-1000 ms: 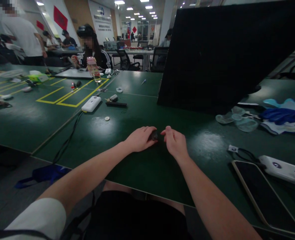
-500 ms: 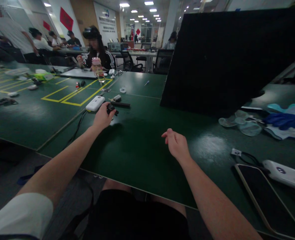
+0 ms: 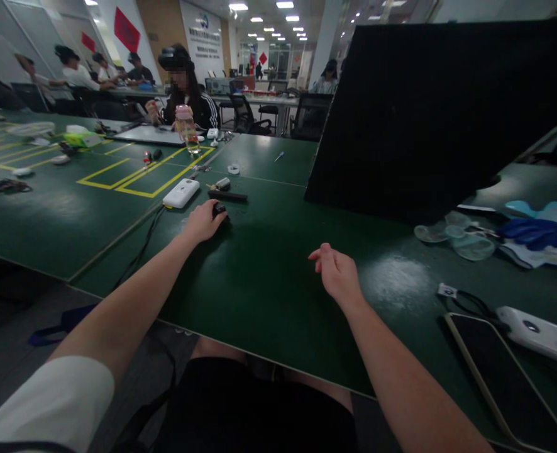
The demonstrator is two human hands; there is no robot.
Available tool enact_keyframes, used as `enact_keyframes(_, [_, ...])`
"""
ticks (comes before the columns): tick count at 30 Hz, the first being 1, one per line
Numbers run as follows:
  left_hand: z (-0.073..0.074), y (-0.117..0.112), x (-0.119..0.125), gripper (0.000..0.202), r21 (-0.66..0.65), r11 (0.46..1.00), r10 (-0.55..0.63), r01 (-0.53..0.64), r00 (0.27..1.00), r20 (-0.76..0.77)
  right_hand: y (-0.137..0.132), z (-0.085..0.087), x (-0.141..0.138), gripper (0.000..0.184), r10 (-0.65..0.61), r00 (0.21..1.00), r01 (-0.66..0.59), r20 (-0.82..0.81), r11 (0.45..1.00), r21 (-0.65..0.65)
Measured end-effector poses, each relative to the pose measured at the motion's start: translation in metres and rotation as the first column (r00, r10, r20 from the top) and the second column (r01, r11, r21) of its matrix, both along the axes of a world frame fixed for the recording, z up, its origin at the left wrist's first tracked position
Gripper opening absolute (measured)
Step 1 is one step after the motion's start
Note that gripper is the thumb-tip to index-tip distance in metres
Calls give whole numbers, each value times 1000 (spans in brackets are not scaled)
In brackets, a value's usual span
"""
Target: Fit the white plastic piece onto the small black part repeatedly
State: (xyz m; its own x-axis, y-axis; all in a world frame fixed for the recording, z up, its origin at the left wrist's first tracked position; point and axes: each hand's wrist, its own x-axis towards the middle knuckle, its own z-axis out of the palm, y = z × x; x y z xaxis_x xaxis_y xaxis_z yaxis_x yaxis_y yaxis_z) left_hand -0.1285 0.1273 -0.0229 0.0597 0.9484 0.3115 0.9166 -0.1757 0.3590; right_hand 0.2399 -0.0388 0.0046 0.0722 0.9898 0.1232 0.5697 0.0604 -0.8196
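Note:
My left hand (image 3: 203,223) is on the green tabletop (image 3: 259,270), its fingers closed round a small black object (image 3: 219,209). The fingers cover much of that object, so I cannot tell its kind. Just beyond lie a black bar (image 3: 228,196) and a small silvery piece (image 3: 221,184). A white power bank (image 3: 181,193) with a black cable sits to the left of them. My right hand (image 3: 337,270) is held near the middle of the table, fingers loosely curled and thumb on top. I see nothing in it, though its palm is hidden.
A large black panel (image 3: 424,119) stands tilted at the right. Near it are clear plastic blades (image 3: 462,236) and a blue cloth (image 3: 537,231). A phone (image 3: 505,377) and another white power bank (image 3: 542,330) lie at front right. A bottle (image 3: 187,129) stands before a seated person (image 3: 184,94).
My left hand has come slightly nearer and lower with the black object, its fingers now covering more of it. The right hand has kept its curled pose. The view has shifted slightly.

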Motion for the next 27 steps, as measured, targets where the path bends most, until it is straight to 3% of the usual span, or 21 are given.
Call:
enact_keyframes(5, [0, 2, 1, 58, 54, 998, -33, 30, 997, 64, -1, 2, -1, 71, -12, 1000, 12, 9, 1000, 0])
enact_keyframes(10, [5, -4, 14, 54, -95, 995, -11, 29, 984, 180, -1, 3, -1, 71, -20, 1000, 20, -2, 1000, 1])
enact_keyframes(14, [8, -34, 59, 53, -128, 961, -227, 245, 964, 141, 0, 2, 0, 72, -14, 1000, 14, -7, 1000, 7])
enact_keyframes(19, [12, -93, 138, 56, -170, 820, -527, 546, 837, 144, 0, 5, 3, 75, -91, 996, 90, 21, 995, 39])
enact_keyframes(23, [16, -132, 188, 49, -121, 796, -573, 593, 803, 165, 3, 5, 7, 77, -186, 982, 184, 36, 981, 60])
enact_keyframes(27, [18, -147, 210, 46, -107, 755, -620, 647, 757, 207, 10, 4, 14, 79, -272, 961, 266, 46, 959, 99])
